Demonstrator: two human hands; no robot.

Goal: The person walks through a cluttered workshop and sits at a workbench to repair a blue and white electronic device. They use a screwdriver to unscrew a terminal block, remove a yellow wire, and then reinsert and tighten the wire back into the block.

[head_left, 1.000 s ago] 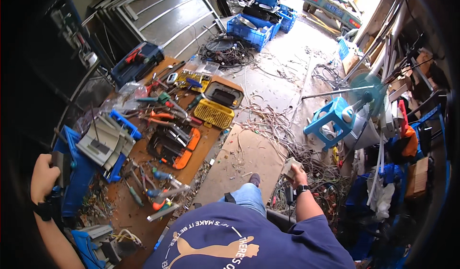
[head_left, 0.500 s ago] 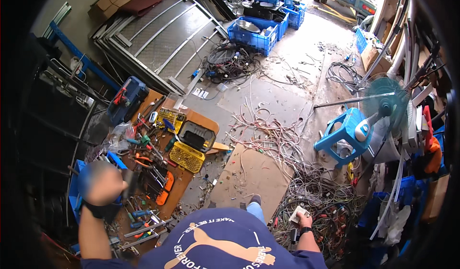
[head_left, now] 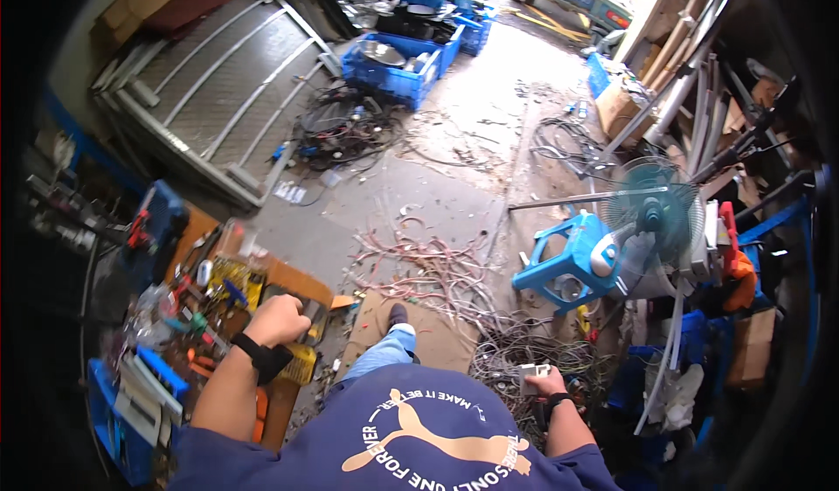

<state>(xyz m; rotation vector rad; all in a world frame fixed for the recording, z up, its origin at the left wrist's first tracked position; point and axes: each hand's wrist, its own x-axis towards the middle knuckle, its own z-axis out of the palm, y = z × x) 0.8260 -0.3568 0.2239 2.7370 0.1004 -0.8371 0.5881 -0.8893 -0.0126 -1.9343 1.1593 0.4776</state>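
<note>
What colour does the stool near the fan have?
The stool is bright blue, best seen in the head view.

A navy short-sleeved T-shirt [head_left: 306, 439] is worn, printed with a tan leaping-animal silhouette [head_left: 428, 434] ringed by white lettering [head_left: 384, 456]. Light-blue jeans [head_left: 383, 354] and a dark shoe [head_left: 398, 314] are worn below. Broad black strapping [head_left: 264, 358] is fastened behind the left hand [head_left: 280, 320], a narrower black wristband [head_left: 558, 398] behind the right hand [head_left: 548, 381].

The wooden table [head_left: 280, 404] at left is crowded: a blue toolbox [head_left: 164, 229] at its far end, then a plastic bag [head_left: 156, 305], yellow cases [head_left: 302, 364] and an orange holder [head_left: 260, 411]. The grey floor [head_left: 454, 190] carries a tan board [head_left: 360, 332], strewn wires [head_left: 428, 264], a black cable heap [head_left: 343, 133], blue crates [head_left: 398, 80], a blue stool [head_left: 549, 277] and scattered scraps.
</note>
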